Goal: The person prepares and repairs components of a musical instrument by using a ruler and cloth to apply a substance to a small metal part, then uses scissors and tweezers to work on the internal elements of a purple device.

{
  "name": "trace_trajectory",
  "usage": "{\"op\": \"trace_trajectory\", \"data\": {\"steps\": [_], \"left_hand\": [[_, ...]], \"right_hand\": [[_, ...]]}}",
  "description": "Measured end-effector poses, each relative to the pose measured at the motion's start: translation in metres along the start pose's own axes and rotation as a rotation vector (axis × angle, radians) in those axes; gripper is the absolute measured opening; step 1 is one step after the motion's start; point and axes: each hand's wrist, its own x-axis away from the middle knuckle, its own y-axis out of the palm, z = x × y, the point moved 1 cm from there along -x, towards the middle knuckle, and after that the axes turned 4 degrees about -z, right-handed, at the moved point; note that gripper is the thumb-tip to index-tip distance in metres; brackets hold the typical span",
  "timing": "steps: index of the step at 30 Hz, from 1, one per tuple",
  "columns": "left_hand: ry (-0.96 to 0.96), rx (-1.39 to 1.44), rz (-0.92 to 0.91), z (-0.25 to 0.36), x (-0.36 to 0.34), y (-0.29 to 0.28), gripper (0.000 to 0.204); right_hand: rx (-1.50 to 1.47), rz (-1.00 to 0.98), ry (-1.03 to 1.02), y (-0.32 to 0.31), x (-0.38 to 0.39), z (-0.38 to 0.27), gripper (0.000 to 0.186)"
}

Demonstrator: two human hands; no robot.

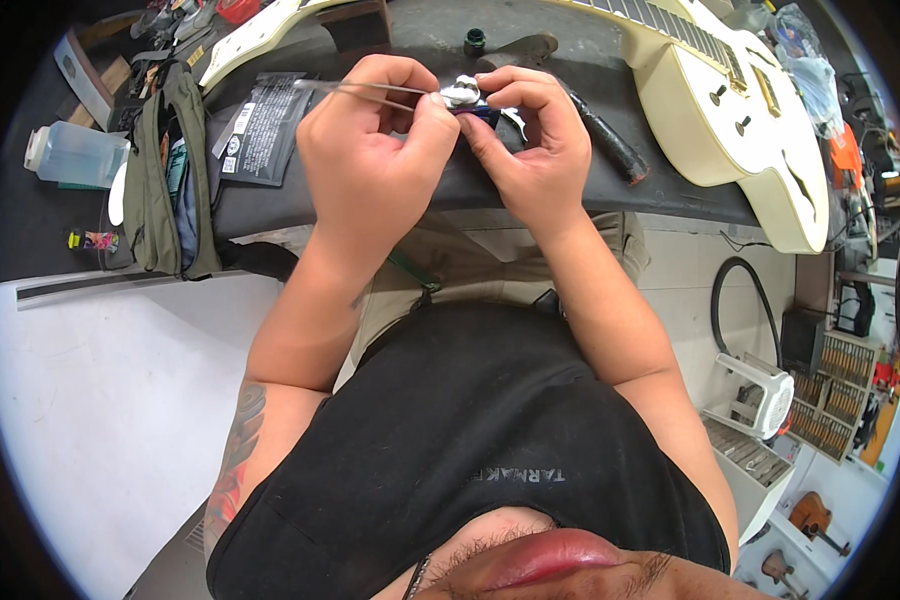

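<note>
My left hand (pixel 375 150) is closed around thin metal tweezers (pixel 318 89), whose two prongs point right toward a small white clump (pixel 460 93). Fingers and thumb of my right hand (pixel 537 140) pinch a small dark blue piece (pixel 483 114) just under the clump. Between the two sets of fingertips, the white stuff looks like cotton with dark spots on top. It is too small to tell whether the tweezer tips grip it. Beyond my hands, a small dark bottle with a green top (pixel 474 42) stands on the dark worktop (pixel 420 195).
A black pouch (pixel 270 130), an olive bag (pixel 182 170) and a clear bottle of bluish liquid (pixel 78 154) lie to the left. To the right rest a dark tube (pixel 610 142) and a cream electric guitar (pixel 685 125). A white machine with a black hose (pixel 760 392) stands below.
</note>
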Motion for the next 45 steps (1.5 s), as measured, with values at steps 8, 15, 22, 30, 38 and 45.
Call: {"op": "trace_trajectory", "data": {"steps": [8,15,22,30,38,45], "left_hand": [[0.037,0.024,-0.011,0.005,-0.001,0.004,0.006],[0.060,-0.029,0.005,0.000,0.000,0.003,0.007],[0.089,-0.002,0.000,0.012,0.000,0.006,0.008],[0.171,-0.099,0.001,0.002,0.001,0.007,0.008],[0.183,-0.168,-0.006,0.007,0.000,0.005,0.009],[0.278,-0.201,-0.026,0.008,-0.004,0.007,0.011]], "right_hand": [[-0.010,0.012,0.015,0.000,0.001,0.001,0.030],[-0.018,0.015,0.004,0.001,0.000,0.000,0.031],[-0.025,0.016,0.020,0.001,0.001,-0.001,0.031],[-0.007,0.004,0.017,0.000,0.001,-0.002,0.031],[-0.006,0.008,0.004,0.000,0.001,0.001,0.032],[-0.007,0.008,0.006,0.001,0.000,0.000,0.032]]}}
